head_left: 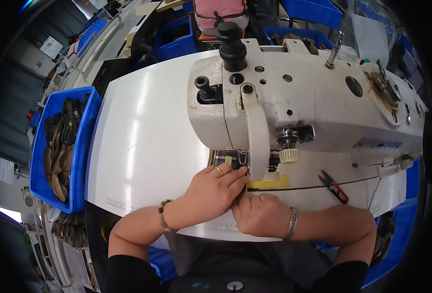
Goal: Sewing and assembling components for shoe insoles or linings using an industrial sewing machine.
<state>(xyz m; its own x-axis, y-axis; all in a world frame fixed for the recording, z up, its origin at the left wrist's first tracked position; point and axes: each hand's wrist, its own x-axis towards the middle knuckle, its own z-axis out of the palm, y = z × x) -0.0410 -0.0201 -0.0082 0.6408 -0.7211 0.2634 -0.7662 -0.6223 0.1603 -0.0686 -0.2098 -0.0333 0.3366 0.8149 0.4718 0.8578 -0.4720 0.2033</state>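
A piece of dark checked fabric (220, 157) with a tan edge lies under the needle area of a white sewing machine (284, 93). My left hand (213, 192), wearing a ring and a bead bracelet, bends over this piece; its fingertips press on it beside the presser foot. Close against it, my right hand (264, 215) has curled fingers, pinching the near end of the dark piece. Most of the fabric is hidden under both hands. The needle tip cannot be made out behind the machine head.
Red-handled thread snips (334, 186) lie right of my hands on the white table (147, 122). A yellow patch (274, 182) sits by the machine's foot. At the left stands a blue bin (91, 141) of dark and tan pieces. Another person (221, 12) sits beyond the machine.
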